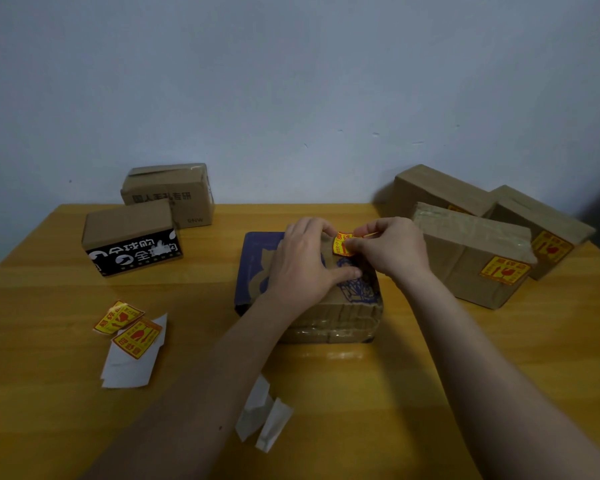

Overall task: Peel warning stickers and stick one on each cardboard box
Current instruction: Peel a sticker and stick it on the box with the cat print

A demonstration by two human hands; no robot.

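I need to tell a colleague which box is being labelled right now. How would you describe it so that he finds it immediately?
Start from the wooden table and look at its middle, between the two box groups. The box with dark blue print lies flat there under both hands, the left hand and the right hand, which hold a yellow sticker over it. No other box has blue print.

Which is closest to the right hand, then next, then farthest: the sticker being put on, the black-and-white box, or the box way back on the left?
From the right hand:
1. Sticker, pinched in its fingers.
2. Black-and-white box, left side of table.
3. Back-left box, behind it by the wall.
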